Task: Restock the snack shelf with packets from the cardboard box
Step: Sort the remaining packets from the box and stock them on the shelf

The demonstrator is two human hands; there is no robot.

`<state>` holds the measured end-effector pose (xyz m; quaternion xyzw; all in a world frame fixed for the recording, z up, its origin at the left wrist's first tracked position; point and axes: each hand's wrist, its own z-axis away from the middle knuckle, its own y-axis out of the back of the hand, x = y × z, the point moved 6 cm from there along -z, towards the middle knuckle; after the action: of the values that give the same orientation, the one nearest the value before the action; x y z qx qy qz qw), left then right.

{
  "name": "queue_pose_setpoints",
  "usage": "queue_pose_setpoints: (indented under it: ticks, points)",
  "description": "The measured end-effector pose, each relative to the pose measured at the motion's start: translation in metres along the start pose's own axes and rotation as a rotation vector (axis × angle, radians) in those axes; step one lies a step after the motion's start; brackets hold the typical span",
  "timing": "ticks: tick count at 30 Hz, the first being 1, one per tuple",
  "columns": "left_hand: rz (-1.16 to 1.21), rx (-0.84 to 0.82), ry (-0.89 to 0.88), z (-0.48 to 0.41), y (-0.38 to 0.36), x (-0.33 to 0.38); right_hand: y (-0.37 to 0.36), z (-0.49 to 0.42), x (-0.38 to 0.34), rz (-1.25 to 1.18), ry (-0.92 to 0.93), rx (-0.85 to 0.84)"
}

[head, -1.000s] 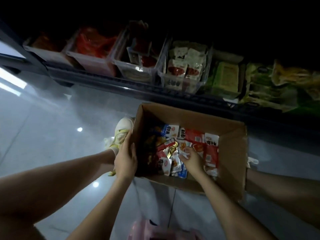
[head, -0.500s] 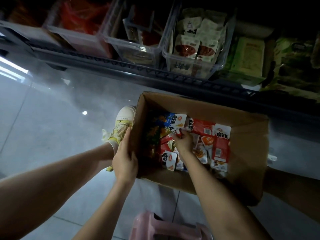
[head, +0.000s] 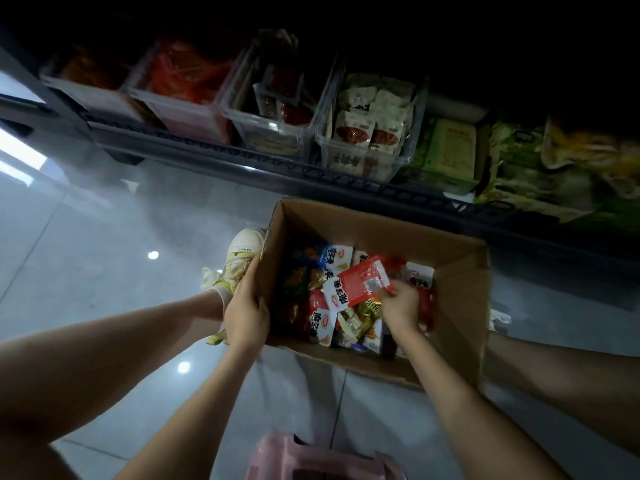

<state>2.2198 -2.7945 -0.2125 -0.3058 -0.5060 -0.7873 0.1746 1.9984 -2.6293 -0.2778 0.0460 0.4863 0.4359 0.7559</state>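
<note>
Box (head: 460, 306) stands open on the tiled floor (head: 86, 271), just in front of the low shelf (head: 311, 174). Left hand (head: 247, 306) is curled over the box's left wall, gripping it. Right hand (head: 398, 303) pinches one end of a red packet (head: 363, 282), which is tilted above the loose packets (head: 332, 258) in the box.

Print: the red packet is glossy, with a white end carrying bold dark Chinese characters and a small red oval logo. I can't read the pale panel near the fingers. The other packets are blue-and-white, red and gold, with similar characters.

A clear bin (head: 363, 157) on the shelf holds cream packets with red pictures, and large dark characters show on its front. The lettering on the shoe (head: 242, 251) tab is too small to read.
</note>
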Motion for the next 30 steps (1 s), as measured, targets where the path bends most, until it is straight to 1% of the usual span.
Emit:
queue_pose_setpoints:
  ticks: [2,5,7,8,9,11,13,15,18,20,22,24,27,30]
  points:
    - [-0.033,0.021,-0.033,-0.002,0.004,0.005,0.026,0.003,-0.013,-0.021,0.022,0.029]
    - [-0.094,0.102,-0.027,-0.004,0.017,0.023,0.058,0.011,-0.04,-0.137,0.048,0.023]
    - [-0.037,0.103,-0.08,-0.001,0.027,0.049,0.072,0.024,-0.066,-0.243,0.082,-0.065]
    - [0.014,0.077,-0.119,0.002,0.031,0.065,0.079,0.033,-0.081,-0.271,0.115,-0.121]
    - [0.072,0.028,-0.155,0.005,0.035,0.081,0.085,0.043,-0.097,-0.281,0.149,-0.178]
    - [0.213,-0.121,-0.207,0.014,0.042,0.114,0.095,0.062,-0.124,-0.265,0.201,-0.293]
    - [0.411,-0.339,-0.216,0.024,0.046,0.146,0.104,0.081,-0.15,-0.217,0.248,-0.383]
    - [0.51,-0.548,-0.211,0.031,0.048,0.169,0.111,0.097,-0.174,-0.173,0.295,-0.434]
    - [0.539,-0.81,-0.165,0.049,0.049,0.191,0.125,0.116,-0.207,-0.207,0.363,-0.413]
    - [0.62,-0.874,-0.117,0.06,0.053,0.201,0.132,0.119,-0.222,-0.263,0.377,-0.347]
    - [0.721,-0.866,-0.108,0.067,0.058,0.211,0.137,0.122,-0.233,-0.311,0.371,-0.289]
    - [0.818,-0.79,-0.088,0.069,0.064,0.219,0.141,0.124,-0.239,-0.363,0.354,-0.27]
    - [0.912,-0.667,-0.059,0.066,0.076,0.226,0.144,0.133,-0.243,-0.427,0.337,-0.344]
    - [0.956,-0.606,-0.067,0.062,0.088,0.233,0.144,0.14,-0.238,-0.337,0.354,-0.417]
